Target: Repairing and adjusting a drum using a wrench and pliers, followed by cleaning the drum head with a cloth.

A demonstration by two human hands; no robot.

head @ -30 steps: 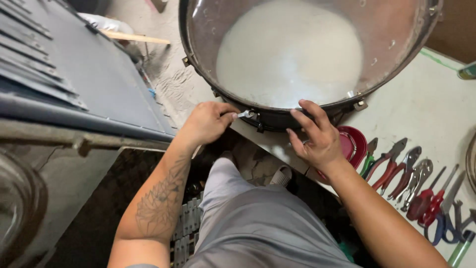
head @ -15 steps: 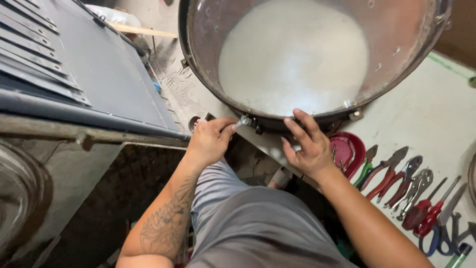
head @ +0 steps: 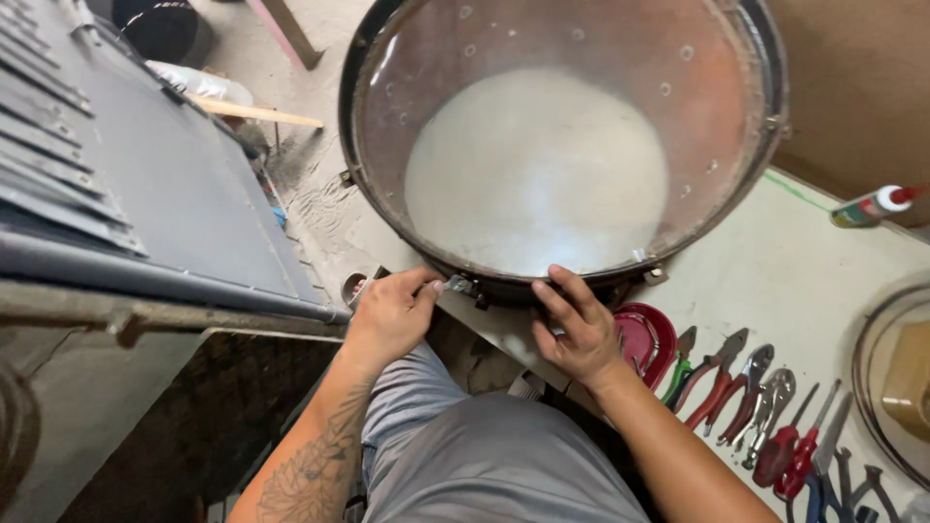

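A large round drum shell lies open side up before me, its translucent white skin at the bottom. My left hand pinches a small metal tool against the near rim, by a lug. On that same near rim, a little to the right, rest the spread fingers of my right hand. My grey-trousered legs are below.
Red-handled pliers, locking pliers and screwdrivers lie in a row at the right on a pale floor. A red dish sits under my right hand. A dark slatted metal panel is at the left, a glue bottle at far right.
The view has shifted so the drum sits higher and more centred. Both hands stay on the near rim, the left still pinching the small tool.
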